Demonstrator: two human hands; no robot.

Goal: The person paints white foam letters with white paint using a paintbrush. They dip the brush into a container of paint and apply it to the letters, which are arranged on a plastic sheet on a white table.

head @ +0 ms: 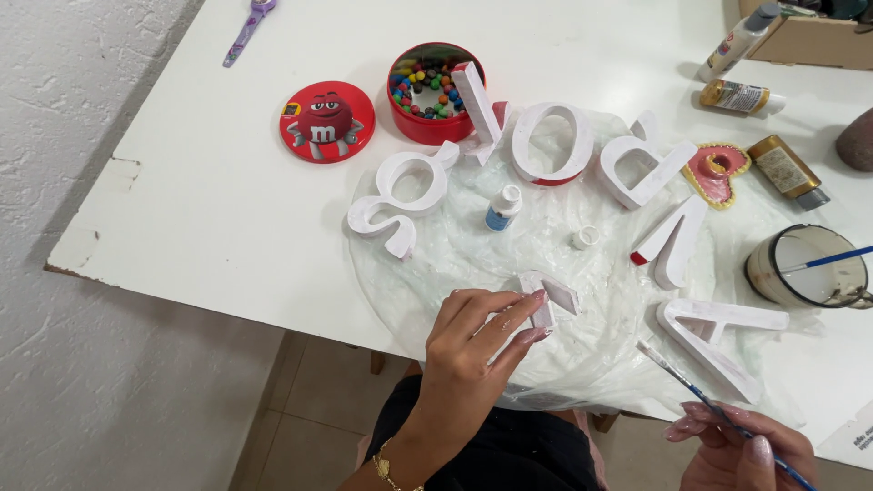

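Right hand (741,450) is cut off by the bottom frame edge; only fingers and part of the back show. The fingers are pinched together on a thin blue-handled paintbrush (705,395), whose handle end runs out of frame. The brush's long axis slants from lower right to upper left, bristle tip pointing up-left toward the white letter A (718,332) at the near edge of the table (209,209); whether tip and letter touch cannot be told.

Left hand (468,345) has thumb and fingers clamped on a small white letter piece (547,300) near the near edge, over the clear plastic sheet (546,245). Fingers hide part of this piece, so its shape is unclear; its long axis runs roughly up-down in frame.

Table is white, with chipped paint at its left corner; the sheet is crumpled and spread over its middle. Pale tiled floor and a rough white wall lie to the left.

On the sheet: more white letters (400,200), a small bottle (502,207) and its cap (585,238). Towards the far edge: an open red candy tin (435,91), with its lid (326,121) beside it. Right edge: a mug (805,265) holding a second brush.
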